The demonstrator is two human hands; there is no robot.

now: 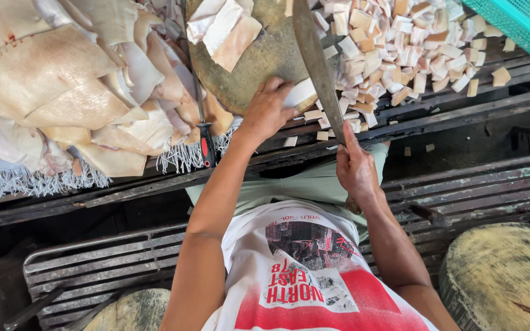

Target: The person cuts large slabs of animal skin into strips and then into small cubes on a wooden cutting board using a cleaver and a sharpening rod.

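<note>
Left hand (269, 110) presses a pale fat strip (300, 93) flat on round chopping block (259, 58), fingers curled over it. Right hand (356, 168) fist-wrapped round the cleaver (315, 58) handle. Risk: blade sits v. close to the knuckles; greasy strip could slip, nicking fingers.

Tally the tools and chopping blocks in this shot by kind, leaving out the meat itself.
Round wooden chopping blocks: 3, one in use, one at lower right, one at bottom left
Cleavers: 1, in the right hand
Sharpening steels, red and black handle: 1
Green plastic baskets: 1
Total: 6
</note>
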